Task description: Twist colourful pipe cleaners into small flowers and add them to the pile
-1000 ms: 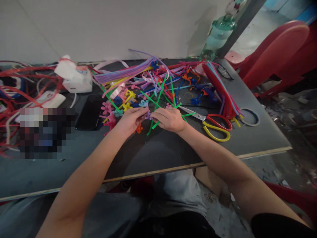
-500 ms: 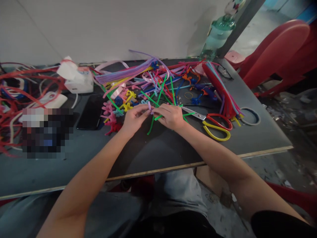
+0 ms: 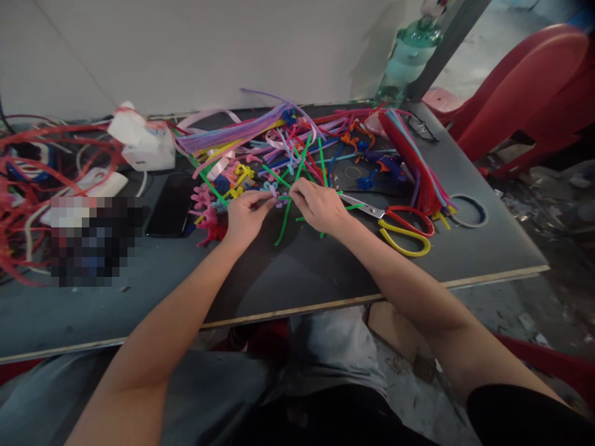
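My left hand (image 3: 247,214) is closed in a pinch on a small purple pipe-cleaner flower (image 3: 273,190), whose loops stand out past the fingertips. Just to the right, my right hand (image 3: 320,207) has thumb and fingers pressed together on a green pipe cleaner (image 3: 283,197), its short end pointing at the flower. More green pipe cleaners (image 3: 280,229) lie loose on the table under and around the right hand. Scissors (image 3: 367,205) with one red and one yellow handle rest beside the right wrist, blades partly hidden by that hand.
Finished-looking pink and yellow pipe-cleaner flowers (image 3: 203,198) lie left of the hands. Bundles of purple (image 3: 242,131) and red pipe cleaners (image 3: 402,155) sit behind. A phone (image 3: 170,207), tape roll (image 3: 469,210), green bottle (image 3: 409,62) and tangled red ribbon (image 3: 28,204) surround them.
The hands have drawn slightly apart, with the right fingers off the purple piece. The purple flower shows more fully at the left fingertips, and a green end shows at the right ones.
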### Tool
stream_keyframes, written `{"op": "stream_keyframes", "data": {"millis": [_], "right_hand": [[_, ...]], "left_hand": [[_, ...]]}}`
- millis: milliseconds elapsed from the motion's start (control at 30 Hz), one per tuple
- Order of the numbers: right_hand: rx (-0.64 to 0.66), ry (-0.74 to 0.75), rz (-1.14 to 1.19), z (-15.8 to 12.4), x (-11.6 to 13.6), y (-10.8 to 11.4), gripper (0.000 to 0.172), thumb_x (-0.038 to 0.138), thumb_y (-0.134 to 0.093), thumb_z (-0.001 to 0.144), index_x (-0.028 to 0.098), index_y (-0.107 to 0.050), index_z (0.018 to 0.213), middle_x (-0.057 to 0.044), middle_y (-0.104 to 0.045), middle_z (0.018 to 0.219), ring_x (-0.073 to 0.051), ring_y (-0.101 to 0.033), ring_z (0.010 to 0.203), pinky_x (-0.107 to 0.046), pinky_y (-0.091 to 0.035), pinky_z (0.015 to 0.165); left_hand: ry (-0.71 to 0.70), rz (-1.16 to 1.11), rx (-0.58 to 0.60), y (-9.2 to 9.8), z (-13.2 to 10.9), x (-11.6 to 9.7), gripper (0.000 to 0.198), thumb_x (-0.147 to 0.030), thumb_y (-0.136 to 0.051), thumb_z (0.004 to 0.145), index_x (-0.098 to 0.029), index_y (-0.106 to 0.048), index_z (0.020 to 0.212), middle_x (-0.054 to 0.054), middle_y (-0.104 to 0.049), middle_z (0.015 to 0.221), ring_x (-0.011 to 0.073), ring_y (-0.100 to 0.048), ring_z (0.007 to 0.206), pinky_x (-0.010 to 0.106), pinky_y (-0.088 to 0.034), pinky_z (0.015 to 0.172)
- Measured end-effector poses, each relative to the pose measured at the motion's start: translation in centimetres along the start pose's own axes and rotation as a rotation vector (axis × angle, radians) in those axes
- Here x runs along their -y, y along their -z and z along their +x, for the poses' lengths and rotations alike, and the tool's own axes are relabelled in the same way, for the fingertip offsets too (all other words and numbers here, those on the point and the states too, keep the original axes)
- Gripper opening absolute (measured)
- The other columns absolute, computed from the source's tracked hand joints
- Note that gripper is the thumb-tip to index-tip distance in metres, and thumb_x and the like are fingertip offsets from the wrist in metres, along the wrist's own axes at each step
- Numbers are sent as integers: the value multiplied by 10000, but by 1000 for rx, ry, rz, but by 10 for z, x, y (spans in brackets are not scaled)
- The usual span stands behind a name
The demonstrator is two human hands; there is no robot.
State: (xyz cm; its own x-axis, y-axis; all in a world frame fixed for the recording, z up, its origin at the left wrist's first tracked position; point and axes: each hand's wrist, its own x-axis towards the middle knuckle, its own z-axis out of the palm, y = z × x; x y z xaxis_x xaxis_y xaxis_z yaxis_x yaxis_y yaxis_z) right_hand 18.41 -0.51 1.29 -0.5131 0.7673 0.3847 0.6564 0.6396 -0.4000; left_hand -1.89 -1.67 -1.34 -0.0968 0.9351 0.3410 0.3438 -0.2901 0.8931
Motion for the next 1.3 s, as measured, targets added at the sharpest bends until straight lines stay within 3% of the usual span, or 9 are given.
{"op": "stream_keyframes", "data": {"millis": [300,600,800,933,1033,1133,1200,1233,1300], "right_hand": [[1,125,136,4,-8,-12,265,260,-478,1040,176,-730,1048,-96,-701,1037,-198,-651,990,-308,-498,812],[-120,-49,155,1,3,-24,231,249,-491,989,166,-707,1002,-79,-697,961,-165,-623,818,-289,-459,698],[-157,45,234,1,0,-25,242,292,-492,1002,167,-694,957,-74,-691,914,-168,-628,858,-292,-477,750],[-183,148,345,1,-3,-23,263,305,-486,1030,170,-695,943,-63,-675,872,-155,-610,813,-287,-483,741],[-173,157,345,0,-6,-21,268,324,-511,1027,176,-714,935,-59,-683,866,-152,-610,795,-289,-489,739],[-118,127,259,-1,-10,-21,276,323,-515,1026,177,-738,953,-71,-710,905,-160,-640,833,-289,-495,754],[-83,87,182,-2,-11,-22,281,313,-509,1027,178,-751,977,-80,-729,941,-172,-665,882,-290,-496,762],[-68,66,149,-3,-12,-22,283,309,-507,1028,178,-755,989,-82,-737,956,-176,-674,899,-289,-495,761],[-40,26,104,-3,-11,-24,287,307,-507,1028,176,-761,1008,-83,-746,973,-181,-683,914,-287,-489,752]], "left_hand": [[104,-132,25,-4,0,-2,296,-346,-878,674,-186,-697,845,25,-748,814,171,-723,794,249,-507,688],[127,-215,80,-3,2,-5,371,-422,-873,714,-183,-660,902,49,-736,931,178,-720,893,264,-533,783],[130,-268,110,1,5,-5,476,-454,-925,640,-213,-543,790,3,-681,797,159,-697,815,271,-546,782],[142,-367,197,0,4,-3,613,-482,-948,585,-240,-407,739,-50,-605,679,143,-663,701,276,-544,711],[130,-275,265,4,6,-13,587,-504,-934,595,-243,-432,750,-34,-622,704,164,-672,712,304,-556,733],[3,100,221,37,16,-32,364,-474,-849,729,-215,-622,845,34,-702,883,215,-691,905,376,-535,936],[-107,493,96,81,23,-40,234,-402,-662,899,-187,-728,966,68,-730,976,263,-649,1065,486,-425,1100],[-134,681,19,107,25,-40,287,-348,-552,949,-172,-750,1058,79,-725,1035,287,-620,1136,542,-366,1141],[-32,921,-159,159,26,-28,385,-332,-474,969,-180,-743,1200,78,-694,1192,350,-522,1311,616,-248,1189]]}}
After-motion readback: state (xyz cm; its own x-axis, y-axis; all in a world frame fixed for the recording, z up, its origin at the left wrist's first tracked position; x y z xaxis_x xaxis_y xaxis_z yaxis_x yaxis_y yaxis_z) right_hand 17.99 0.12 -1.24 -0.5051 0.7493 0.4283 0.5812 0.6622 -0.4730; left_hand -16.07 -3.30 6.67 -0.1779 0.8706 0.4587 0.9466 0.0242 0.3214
